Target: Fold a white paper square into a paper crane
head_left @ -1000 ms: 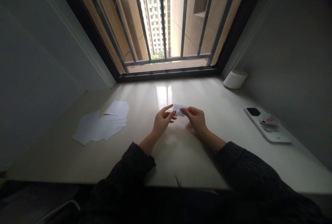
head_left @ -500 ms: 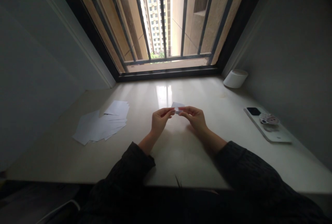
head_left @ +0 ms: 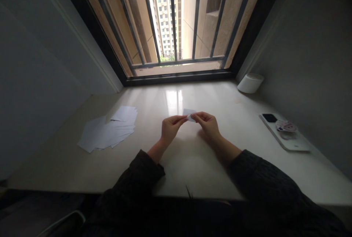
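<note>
Small paper (head_left: 189,112): centre frame, over the counter (head_left: 192,171), looking part-folded, not finished!
Left hand (head_left: 169,128): pinching its left side.
Right hand (head_left: 208,124): clamped on its right side.
White sheets (head_left: 106,132): left of frame, lying flat, apparently unfolded.

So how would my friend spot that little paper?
Find the black window frame, then the glossy whitish tabletop below it. Near the middle, pinched between the left hand and right hand, is the small white paper. Unlike the larger white sheets lying leftward, it's held.
</note>
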`<state>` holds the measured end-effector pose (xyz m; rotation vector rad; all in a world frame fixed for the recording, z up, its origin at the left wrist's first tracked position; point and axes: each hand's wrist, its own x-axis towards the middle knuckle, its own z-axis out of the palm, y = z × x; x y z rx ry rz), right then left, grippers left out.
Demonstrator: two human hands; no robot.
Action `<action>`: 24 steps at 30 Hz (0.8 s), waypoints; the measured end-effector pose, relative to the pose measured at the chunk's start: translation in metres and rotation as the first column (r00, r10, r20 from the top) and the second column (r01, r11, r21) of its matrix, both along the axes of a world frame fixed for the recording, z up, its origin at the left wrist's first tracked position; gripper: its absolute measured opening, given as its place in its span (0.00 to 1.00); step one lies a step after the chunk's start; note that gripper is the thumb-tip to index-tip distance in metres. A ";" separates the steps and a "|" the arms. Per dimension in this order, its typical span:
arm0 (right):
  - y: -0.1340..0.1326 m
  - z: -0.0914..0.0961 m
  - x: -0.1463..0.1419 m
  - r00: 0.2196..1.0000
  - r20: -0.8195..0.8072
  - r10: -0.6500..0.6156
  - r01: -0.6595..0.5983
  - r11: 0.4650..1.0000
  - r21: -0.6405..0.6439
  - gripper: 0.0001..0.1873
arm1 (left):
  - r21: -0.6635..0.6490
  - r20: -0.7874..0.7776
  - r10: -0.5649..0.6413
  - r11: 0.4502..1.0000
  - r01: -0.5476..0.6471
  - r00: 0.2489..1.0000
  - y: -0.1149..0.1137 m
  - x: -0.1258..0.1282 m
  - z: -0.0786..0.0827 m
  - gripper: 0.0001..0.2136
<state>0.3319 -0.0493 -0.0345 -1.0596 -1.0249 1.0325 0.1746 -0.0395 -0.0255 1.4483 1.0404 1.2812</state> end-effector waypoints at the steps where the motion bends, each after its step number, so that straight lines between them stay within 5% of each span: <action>1: -0.001 0.000 0.000 1.000 0.023 -0.008 0.008 1.000 0.014 0.12 | -0.046 0.038 -0.003 0.999 0.005 0.999 0.001 0.000 0.000 0.12; 7: -0.004 0.002 0.000 0.981 0.183 -0.069 0.047 0.991 0.126 0.08 | -0.241 0.270 0.023 0.970 0.044 0.963 0.003 0.001 -0.001 0.14; 16: -0.006 0.008 -0.005 0.999 -0.034 -0.030 0.029 0.999 -0.029 0.11 | -0.205 0.257 0.023 0.978 0.032 0.966 0.001 0.002 0.001 0.13; 24: -0.005 0.007 -0.002 1.000 -0.012 -0.008 0.008 1.000 -0.014 0.11 | -0.307 0.335 0.034 0.949 0.075 0.941 0.003 0.003 -0.002 0.15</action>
